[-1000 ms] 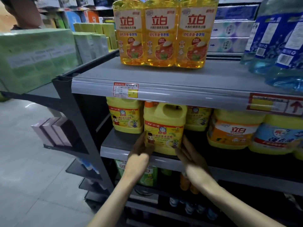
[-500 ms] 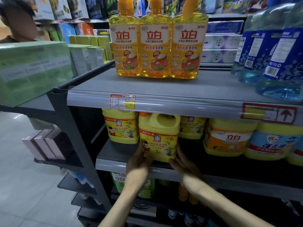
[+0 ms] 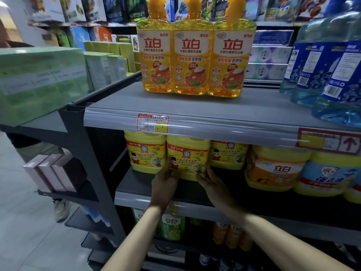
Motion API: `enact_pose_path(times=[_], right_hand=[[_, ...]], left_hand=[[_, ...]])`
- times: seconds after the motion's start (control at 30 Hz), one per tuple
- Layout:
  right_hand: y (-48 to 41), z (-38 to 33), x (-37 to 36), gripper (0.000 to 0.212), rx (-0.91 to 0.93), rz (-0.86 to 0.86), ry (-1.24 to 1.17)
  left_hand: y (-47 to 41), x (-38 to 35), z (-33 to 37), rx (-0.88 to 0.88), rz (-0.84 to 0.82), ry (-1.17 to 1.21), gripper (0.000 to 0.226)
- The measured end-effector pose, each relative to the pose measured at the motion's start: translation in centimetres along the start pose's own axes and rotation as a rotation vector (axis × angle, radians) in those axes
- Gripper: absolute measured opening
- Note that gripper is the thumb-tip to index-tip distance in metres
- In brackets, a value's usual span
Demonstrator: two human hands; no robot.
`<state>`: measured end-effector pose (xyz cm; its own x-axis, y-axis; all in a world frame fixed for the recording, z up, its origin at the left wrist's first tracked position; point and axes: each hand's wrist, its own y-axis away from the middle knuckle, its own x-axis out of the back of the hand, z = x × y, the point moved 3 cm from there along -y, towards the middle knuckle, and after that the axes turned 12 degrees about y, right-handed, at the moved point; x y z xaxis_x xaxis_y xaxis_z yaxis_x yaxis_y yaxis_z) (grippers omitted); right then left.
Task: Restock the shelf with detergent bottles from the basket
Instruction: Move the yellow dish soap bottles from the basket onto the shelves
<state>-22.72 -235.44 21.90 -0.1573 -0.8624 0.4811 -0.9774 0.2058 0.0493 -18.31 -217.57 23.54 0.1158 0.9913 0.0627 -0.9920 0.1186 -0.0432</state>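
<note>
From my head view, the detergent jug (image 3: 187, 159) stands on the middle shelf (image 3: 140, 185), just beside a matching jug (image 3: 145, 151), its top hidden under the shelf above. My left hand (image 3: 166, 181) wraps the jug's lower left corner, and my right hand (image 3: 214, 184) lies with straight fingers flat against its lower right side. I judge it heavy and full, with stiff walls and a slick label, so low on both sides is the safest hold. Its plastic is opaque, so I cannot see the contents. The basket is out of view. Three clear bottles (image 3: 195, 55) above show yellow liquid nearly to the neck.
</note>
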Motion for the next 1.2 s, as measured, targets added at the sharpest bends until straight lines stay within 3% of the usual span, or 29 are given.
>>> enact_pose_path(times=[0.17,0.33,0.57,0.83,1.0,1.2], right_hand=[[-1.0,-0.1,-0.3,0.075,0.002,0.033,0.016],[-1.5,1.1,-0.6,0.101,0.004,0.019,-0.014],[-1.4,0.3,-0.2,0.085,0.019,-0.041,-0.101],[-1.4,0.6,0.0,0.092,0.036,-0.089,-0.15],[-0.2,-0.6,0.3,0.089,0.022,-0.057,0.067],[0.5,-1.1,0.8,0.095,0.06,-0.048,0.403]], left_hand=[[-1.1,-0.2,-0.3,-0.013,-0.007,-0.078,0.059],[-0.9,0.0,-0.8,-0.063,0.014,-0.133,0.06],[-0.2,-0.5,-1.5,-0.06,0.048,-0.037,0.06],[-0.1,-0.3,-2.0,-0.065,0.125,-0.039,0.057],[0.0,-0.1,-1.9,-0.049,0.101,-0.056,0.058],[0.2,0.0,-0.9,0.048,-0.121,-0.323,0.076]])
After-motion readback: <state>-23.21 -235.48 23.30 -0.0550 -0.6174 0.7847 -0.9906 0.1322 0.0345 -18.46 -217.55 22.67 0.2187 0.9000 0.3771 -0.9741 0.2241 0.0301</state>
